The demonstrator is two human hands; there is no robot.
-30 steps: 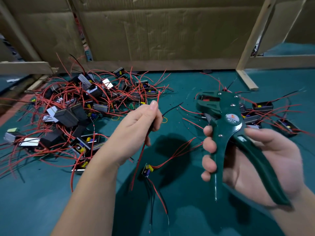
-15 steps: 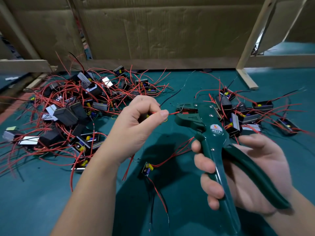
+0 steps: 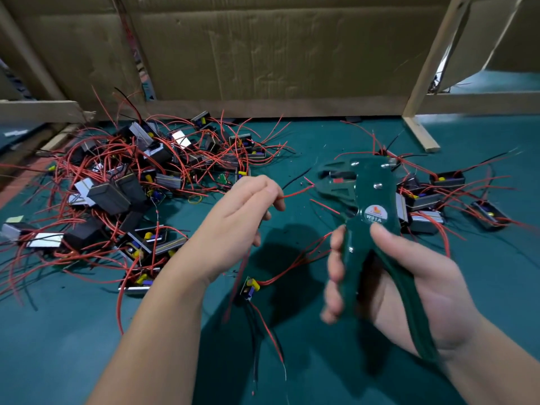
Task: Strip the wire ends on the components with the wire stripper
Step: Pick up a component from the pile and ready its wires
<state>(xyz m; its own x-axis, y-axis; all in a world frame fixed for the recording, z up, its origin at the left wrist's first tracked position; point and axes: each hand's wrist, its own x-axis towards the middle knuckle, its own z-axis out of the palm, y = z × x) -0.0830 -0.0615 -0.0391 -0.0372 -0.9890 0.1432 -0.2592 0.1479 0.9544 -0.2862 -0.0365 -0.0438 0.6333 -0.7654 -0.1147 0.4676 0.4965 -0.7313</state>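
My left hand [image 3: 239, 211] pinches a red wire [image 3: 295, 194] whose free end points right, just short of the stripper's jaws. That wire runs down to a small component [image 3: 247, 288] with yellow and blue parts, which hangs below my hand over the green mat. My right hand [image 3: 388, 273] grips the handles of the dark green wire stripper [image 3: 368, 200], head up and jaws facing left. The wire tip and the jaws are close but apart.
A big tangle of black components with red wires [image 3: 122, 182] lies at the left. A smaller group of components [image 3: 432, 197] lies behind the stripper at the right. Cardboard panels [image 3: 277, 54] and a wooden slat [image 3: 420, 135] close off the back of the green mat [image 3: 73, 331].
The stripper has pulled away to the right from the wire end. My left hand has shifted slightly right and still pinches the red wire.
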